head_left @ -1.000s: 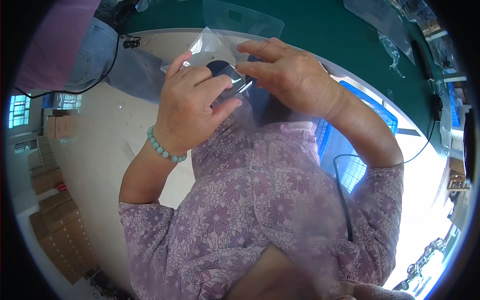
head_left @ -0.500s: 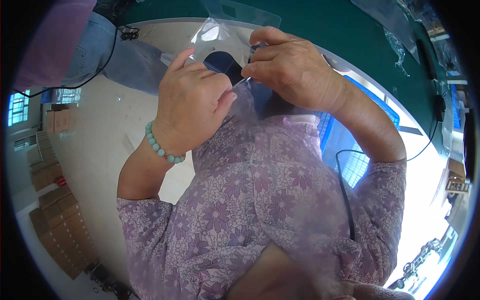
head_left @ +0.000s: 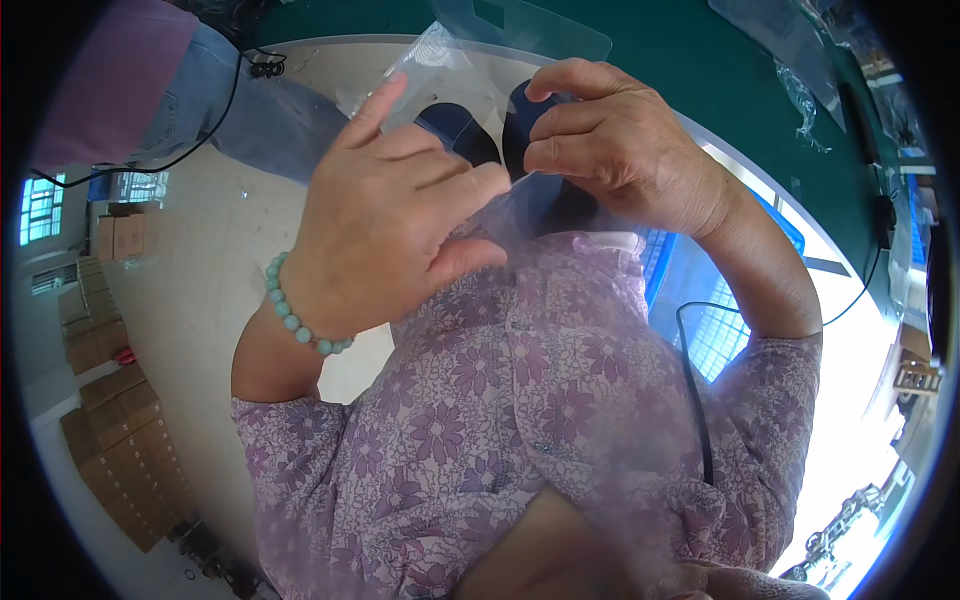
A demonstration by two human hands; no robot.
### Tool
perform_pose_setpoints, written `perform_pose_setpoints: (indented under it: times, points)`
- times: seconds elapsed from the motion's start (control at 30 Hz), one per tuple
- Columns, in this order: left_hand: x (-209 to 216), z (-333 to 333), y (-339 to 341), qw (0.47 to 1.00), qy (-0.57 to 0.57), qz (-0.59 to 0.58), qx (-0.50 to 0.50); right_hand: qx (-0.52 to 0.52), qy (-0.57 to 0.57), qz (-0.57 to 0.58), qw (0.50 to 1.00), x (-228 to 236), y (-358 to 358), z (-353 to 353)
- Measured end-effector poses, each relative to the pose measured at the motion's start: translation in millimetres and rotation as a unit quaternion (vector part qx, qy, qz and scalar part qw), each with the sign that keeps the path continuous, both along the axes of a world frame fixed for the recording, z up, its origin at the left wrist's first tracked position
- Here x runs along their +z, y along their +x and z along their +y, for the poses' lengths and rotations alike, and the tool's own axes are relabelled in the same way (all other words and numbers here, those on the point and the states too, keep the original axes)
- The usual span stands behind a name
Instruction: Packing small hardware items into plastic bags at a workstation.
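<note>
A thin clear plastic sheet (head_left: pixel 425 58), glossy with a bright reflection, is held up in front of my lap between both hands. My left hand (head_left: pixel 385 225), with a pale green bead bracelet (head_left: pixel 292 322) on its wrist, bends its middle fingers over the sheet. Its little finger stretches along the sheet's left side, and its thumb stands apart from the index finger. Opposite, my right hand (head_left: pixel 615 145) pinches the sheet's right side between thumb and curled fingers. A narrow edge of plastic shows between the two hands. Some fingertips and the sheet's lower part are hidden.
A green table (head_left: pixel 680 60) curves across the far side, with more clear plastic (head_left: pixel 800 105) at its right. A blue crate (head_left: pixel 720 320) stands beyond my right forearm. Another person's leg (head_left: pixel 270 125) is at the upper left; cardboard boxes (head_left: pixel 125 440) are stacked left.
My left thumb has moved away from the index finger, opening a gap. Both hands have shifted slightly right and down, and the sheet has tilted with them.
</note>
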State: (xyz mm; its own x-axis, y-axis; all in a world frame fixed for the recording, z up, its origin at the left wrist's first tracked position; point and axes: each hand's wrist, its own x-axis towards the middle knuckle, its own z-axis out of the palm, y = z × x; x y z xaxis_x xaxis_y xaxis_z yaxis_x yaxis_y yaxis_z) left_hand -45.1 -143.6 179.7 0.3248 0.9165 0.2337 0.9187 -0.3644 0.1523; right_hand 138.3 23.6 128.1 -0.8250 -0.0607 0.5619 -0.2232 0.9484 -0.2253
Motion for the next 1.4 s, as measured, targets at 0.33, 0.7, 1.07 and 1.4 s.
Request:
perform_pose_setpoints:
  times: [0.33, 0.7, 1.07, 1.4]
  points:
    - [-31.6, 27.2, -99.4, 0.910, -0.004, -0.409, 0.069, 0.053, -0.044, -0.014, 0.998, -4.8, 17.2, 25.2]
    - [-48.9, -3.8, -46.8, 0.863, 0.051, -0.495, 0.087, 0.029, -0.265, -0.048, 0.963, 9.7, 32.1, 39.1]
    - [-58.3, -10.9, -19.2, 0.838, 0.049, -0.526, 0.137, -0.071, -0.468, -0.057, 0.879, -21.9, 32.9, 18.9]
    - [-57.6, -19.1, -33.7, 0.946, 0.134, -0.278, 0.099, -0.121, -0.103, 0.016, 0.987, -17.6, 18.1, 8.9]
